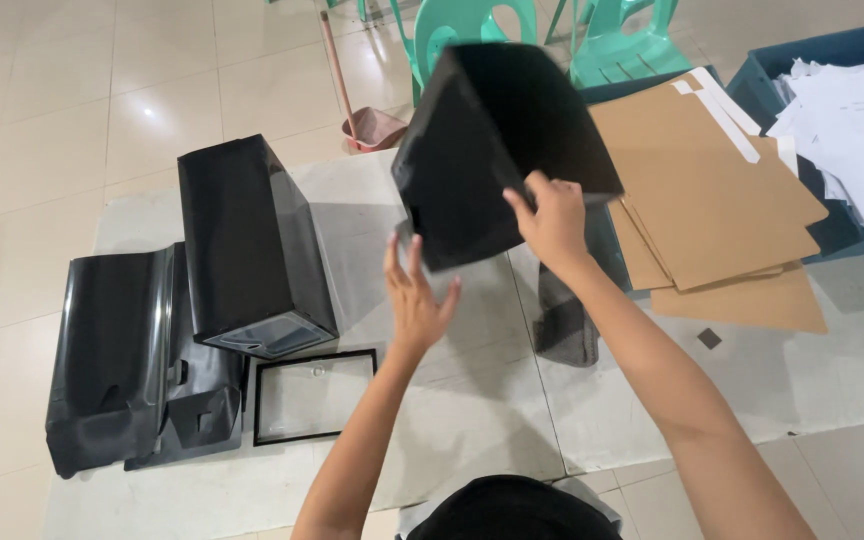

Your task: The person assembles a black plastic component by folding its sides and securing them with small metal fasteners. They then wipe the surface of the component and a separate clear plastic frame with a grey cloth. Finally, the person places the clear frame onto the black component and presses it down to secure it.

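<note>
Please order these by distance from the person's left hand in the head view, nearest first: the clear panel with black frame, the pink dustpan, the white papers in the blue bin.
Measured from the left hand:
1. Clear panel with black frame, flat just below and to its left.
2. Pink dustpan, on the floor beyond the work surface, above the hand.
3. White papers, in the blue bin at far right.

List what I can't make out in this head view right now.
- Inside of the raised black box: too dark to tell what it holds.
- Right hand fingertips: hidden behind the box edge.
- Left hand: whether it touches the box cannot be told.
- Blue bin and papers: cut off by the right edge.
- Green chairs: cut off by the top edge.
- Dark piece on the mat: partly behind the right forearm.
</note>
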